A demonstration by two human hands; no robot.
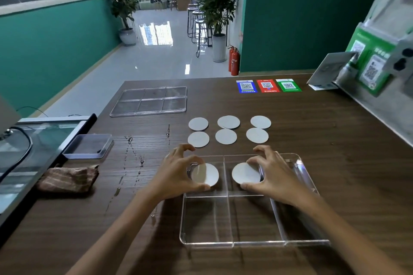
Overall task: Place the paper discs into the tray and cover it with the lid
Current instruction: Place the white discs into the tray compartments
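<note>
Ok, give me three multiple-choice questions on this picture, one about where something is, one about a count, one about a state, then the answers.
1. Where is the lid?
A. on the tray
B. flat on the table beyond the discs, to the left
C. in the left hand

2. How many discs lie on the table outside the tray?
A. four
B. six
C. eight

3. What is the right hand doing?
A. holding a disc over the tray
B. resting flat on the table
C. lifting the lid

Answers: 1 B, the lid lies apart on the table. 2 B, two rows of three discs. 3 A, its fingers grip a disc, as the left hand grips another disc.
</note>
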